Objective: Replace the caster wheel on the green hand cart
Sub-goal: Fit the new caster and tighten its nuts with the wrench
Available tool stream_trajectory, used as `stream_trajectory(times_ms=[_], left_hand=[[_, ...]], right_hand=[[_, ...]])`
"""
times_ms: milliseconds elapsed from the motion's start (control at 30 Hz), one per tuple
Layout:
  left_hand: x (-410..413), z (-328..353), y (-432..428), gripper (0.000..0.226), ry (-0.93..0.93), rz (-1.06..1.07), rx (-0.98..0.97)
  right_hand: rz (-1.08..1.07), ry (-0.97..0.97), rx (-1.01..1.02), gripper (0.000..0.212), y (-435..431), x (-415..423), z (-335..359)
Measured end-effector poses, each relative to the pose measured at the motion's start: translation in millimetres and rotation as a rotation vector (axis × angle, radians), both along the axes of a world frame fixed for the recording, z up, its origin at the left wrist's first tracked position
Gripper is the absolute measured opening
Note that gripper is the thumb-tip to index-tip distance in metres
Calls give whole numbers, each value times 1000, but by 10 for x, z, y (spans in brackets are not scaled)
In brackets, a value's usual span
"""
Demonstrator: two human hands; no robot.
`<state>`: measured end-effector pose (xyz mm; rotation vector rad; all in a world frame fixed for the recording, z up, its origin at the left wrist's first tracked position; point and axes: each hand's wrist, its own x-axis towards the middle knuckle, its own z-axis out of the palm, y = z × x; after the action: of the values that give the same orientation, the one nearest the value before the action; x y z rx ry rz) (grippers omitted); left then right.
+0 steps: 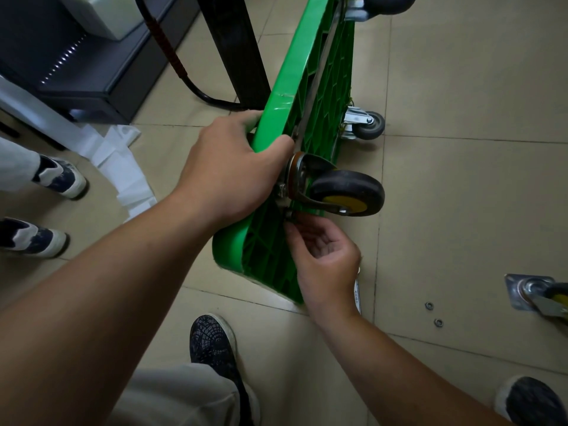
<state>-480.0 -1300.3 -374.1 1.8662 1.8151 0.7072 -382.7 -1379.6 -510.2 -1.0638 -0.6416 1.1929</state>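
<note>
Cart (278, 118) green, on edge, underside ribbed; blk/yellow caster (347, 192); R hand (325, 256) pinches bolt (289, 217).

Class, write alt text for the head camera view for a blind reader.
A person's left hand grips the edge of a green cart tipped on its side, while the right hand pinches a fastener by its caster wheel.

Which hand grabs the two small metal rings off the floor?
Likely right: right hand, pinching the small metal fastener, is nearer the two small metal rings; left hand grips the green plastic cart.
</note>
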Motion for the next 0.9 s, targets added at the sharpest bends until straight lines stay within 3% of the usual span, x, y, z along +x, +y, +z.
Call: stream_trajectory(times_ms=[133, 500, 633, 900], left_hand=[[6, 2, -3, 22, 1, 5, -2], [11, 17, -11, 21, -22, 12, -9], [14, 18, -10, 23, -12, 16, -11], [24, 26, -19, 23, -19, 20, -11]], right_hand=[[9, -50, 46, 25, -8, 6, 19], [52, -98, 5, 14, -13, 41, -30], [18, -64, 18, 24, -6, 38, -21], [26, -135, 71, 24, -1, 36, -21]])
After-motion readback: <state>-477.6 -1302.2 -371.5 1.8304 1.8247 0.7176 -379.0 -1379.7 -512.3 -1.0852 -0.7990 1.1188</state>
